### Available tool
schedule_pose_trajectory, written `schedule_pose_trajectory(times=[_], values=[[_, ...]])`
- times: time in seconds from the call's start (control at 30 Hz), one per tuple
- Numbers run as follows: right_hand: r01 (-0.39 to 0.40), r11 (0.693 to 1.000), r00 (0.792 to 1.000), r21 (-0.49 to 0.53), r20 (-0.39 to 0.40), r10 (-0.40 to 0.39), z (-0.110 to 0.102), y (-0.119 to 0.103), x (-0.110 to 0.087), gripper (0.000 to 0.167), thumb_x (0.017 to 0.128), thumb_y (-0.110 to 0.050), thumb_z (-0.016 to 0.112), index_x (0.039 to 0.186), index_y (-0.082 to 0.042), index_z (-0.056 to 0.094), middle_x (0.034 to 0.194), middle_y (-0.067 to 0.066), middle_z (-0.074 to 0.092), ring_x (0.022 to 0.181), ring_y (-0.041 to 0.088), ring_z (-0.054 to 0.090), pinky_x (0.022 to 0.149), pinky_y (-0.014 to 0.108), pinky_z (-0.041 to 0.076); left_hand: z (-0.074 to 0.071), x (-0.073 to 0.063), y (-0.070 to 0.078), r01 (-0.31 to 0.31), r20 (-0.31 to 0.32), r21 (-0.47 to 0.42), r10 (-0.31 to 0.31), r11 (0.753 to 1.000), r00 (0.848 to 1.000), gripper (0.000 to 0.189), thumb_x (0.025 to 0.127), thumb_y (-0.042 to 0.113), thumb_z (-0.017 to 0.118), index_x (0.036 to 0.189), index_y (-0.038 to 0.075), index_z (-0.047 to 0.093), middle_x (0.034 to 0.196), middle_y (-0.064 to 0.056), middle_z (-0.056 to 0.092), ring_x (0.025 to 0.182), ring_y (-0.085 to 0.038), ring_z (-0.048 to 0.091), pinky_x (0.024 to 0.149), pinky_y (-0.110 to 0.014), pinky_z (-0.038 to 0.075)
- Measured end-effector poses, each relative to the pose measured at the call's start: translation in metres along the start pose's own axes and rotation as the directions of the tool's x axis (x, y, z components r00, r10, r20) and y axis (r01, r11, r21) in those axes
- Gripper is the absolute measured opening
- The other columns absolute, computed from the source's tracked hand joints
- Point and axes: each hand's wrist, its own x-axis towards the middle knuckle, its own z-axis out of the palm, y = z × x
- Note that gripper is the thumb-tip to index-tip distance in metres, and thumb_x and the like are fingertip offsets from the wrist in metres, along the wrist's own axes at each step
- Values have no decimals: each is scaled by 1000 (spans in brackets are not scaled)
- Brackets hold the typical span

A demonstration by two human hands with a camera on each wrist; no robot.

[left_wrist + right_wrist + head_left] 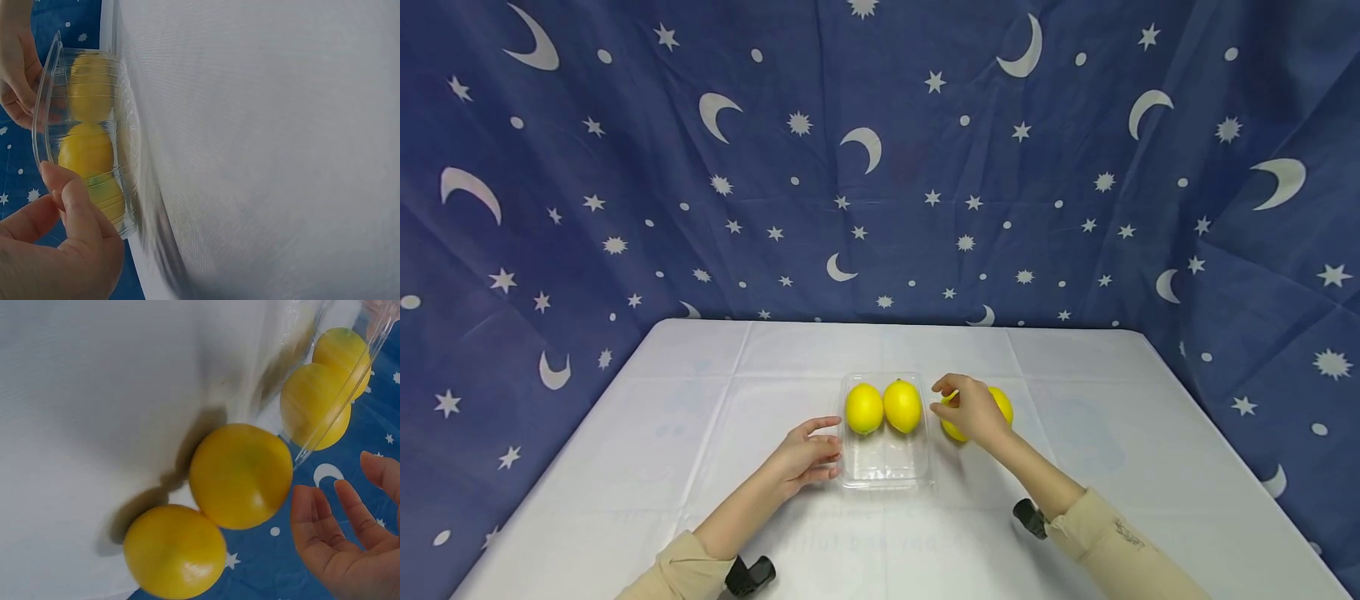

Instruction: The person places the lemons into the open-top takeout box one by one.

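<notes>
A clear plastic container [884, 462] stands on the table with two lemons, the left lemon [864, 409] and the right lemon [902, 407], side by side in its far half. My left hand [805, 458] is at the container's left edge, fingers relaxed and fingertips right at the rim. To the right of the container my right hand [973, 410] hovers over two more lemons, partly covering them in the head view. The right wrist view shows that nearer lemon [240, 478] and farther lemon [175, 553] on the cloth, with the loosely bent right fingers apart from them and holding nothing.
A white cloth [775, 358] covers the table. Behind and beside it hangs a blue curtain [910, 267] with white moons and stars. Dark wrist devices show below both forearms, including the left device [751, 575].
</notes>
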Motion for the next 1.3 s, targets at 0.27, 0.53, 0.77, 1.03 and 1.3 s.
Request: schedule_pose_trajectory(times=[0.27,0.53,0.77,1.03,1.3], values=[[-14,1000,1000,28,-20,14,-11,15,-5,21,82,-5,69,102,-1,66,99,15,65,84,24,62,75,34,57,1,1,-1,4,-9,4,-4,1000,1000,46,88,-3,56,132,6,46,92,-3,54,73,-13,55,58,-20,54],[-20,1000,999,19,-39,21,-21,21,-10,22,82,-5,69,102,0,66,98,17,65,85,27,62,75,36,57,0,0,0,2,-5,3,-2,1000,1000,47,88,-2,56,133,6,46,93,-3,55,74,-13,55,58,-20,54],[-32,999,998,16,-50,33,-28,31,-12,25,83,-6,68,106,3,64,100,20,65,86,29,62,78,39,56,0,1,0,0,-4,4,0,1000,1000,49,87,-2,59,133,6,46,89,-2,54,73,-13,55,57,-20,54],[-39,999,996,6,-84,40,-37,43,-13,23,84,-4,66,106,4,64,101,22,64,86,30,62,76,39,56,1,1,0,2,-6,3,-2,1000,1000,47,87,-3,58,132,6,46,90,-2,54,74,-14,54,57,-20,54],[-66,998,993,8,-94,67,-43,56,-13,23,85,-4,65,106,5,63,101,23,63,86,32,61,72,37,56,1,2,0,4,1,-1,-4,1000,1000,48,87,-4,56,132,5,45,86,-1,53,72,-13,54,57,-20,53]])
